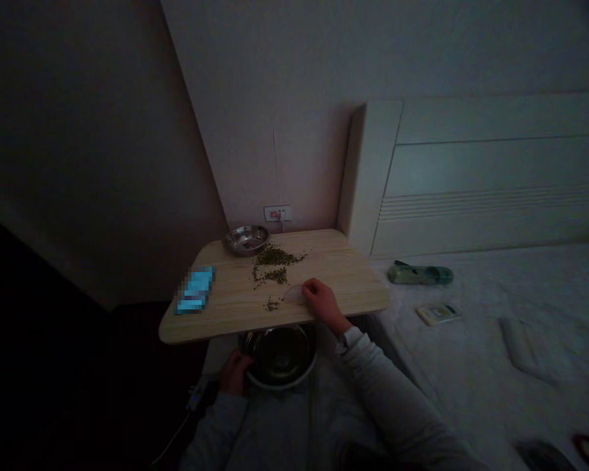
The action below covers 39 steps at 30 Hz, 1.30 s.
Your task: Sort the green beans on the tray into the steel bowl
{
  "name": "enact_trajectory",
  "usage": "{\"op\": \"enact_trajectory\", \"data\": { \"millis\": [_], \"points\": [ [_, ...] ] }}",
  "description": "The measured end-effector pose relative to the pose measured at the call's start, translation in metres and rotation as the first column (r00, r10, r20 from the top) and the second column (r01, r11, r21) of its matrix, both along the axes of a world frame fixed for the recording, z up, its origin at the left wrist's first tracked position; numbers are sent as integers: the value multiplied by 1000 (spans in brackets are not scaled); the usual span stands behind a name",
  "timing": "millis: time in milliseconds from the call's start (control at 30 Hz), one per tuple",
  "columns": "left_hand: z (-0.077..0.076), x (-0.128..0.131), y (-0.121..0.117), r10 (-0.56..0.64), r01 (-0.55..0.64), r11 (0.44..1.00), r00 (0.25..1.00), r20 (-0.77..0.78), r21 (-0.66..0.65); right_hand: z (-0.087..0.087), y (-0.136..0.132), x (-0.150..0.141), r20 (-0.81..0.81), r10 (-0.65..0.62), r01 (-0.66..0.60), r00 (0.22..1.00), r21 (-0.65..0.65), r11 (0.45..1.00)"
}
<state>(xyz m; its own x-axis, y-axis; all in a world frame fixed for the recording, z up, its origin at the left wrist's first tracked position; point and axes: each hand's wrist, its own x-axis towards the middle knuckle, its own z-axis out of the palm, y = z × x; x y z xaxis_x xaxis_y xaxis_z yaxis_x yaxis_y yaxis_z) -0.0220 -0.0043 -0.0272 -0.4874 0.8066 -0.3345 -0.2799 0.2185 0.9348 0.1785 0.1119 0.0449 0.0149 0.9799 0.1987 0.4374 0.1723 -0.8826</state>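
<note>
Dim room, pale wall (pixel 285 98), bed (pixel 471 353) to the right; one wood-grain worktop (pixel 343 261), bearing a steel bowl (pixel 232 244) at the far left, a lit phone (pixel 195 290) near the left edge, and greenish seeds (pixel 273 256) in loose patches, the smallest toward the near edge. Right hand (pixel 305 292), beside that patch: fingertips pinched together on a thin translucent sheet (pixel 292 295). Left hand (pixel 234 372): fingers bent at the left rim of a basin (pixel 281 386) below the worktop's near edge, whether gripping I cannot tell.
</note>
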Motion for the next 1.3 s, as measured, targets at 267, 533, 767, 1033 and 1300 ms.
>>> {"op": "enact_trajectory", "data": {
  "millis": [267, 533, 767, 1033, 1300],
  "points": [
    [2, -2, 1, -55, 52, 997, 997, 54, 57, 0, 1, -2, -39, -33, 34, 999, 28, 999],
    [6, 5, -3, -3, 0, 998, 999, 40, 68, -1, 1, -1, -55, -9, 10, 998, 24, 1000],
    [9, 5, -3, -1, -1, 999, 999, 40, 45, 3, -1, -2, -26, -9, 9, 1000, 4, 1000],
    [11, 3, -3, -6, 7, 998, 1000, -17, 60, 3, -3, -2, -38, 26, -26, 999, 5, 1000],
    [-4, -8, 0, -36, 36, 999, 999, -23, 37, 0, 0, -3, -15, 43, -42, 999, 30, 999]
  ]
}}
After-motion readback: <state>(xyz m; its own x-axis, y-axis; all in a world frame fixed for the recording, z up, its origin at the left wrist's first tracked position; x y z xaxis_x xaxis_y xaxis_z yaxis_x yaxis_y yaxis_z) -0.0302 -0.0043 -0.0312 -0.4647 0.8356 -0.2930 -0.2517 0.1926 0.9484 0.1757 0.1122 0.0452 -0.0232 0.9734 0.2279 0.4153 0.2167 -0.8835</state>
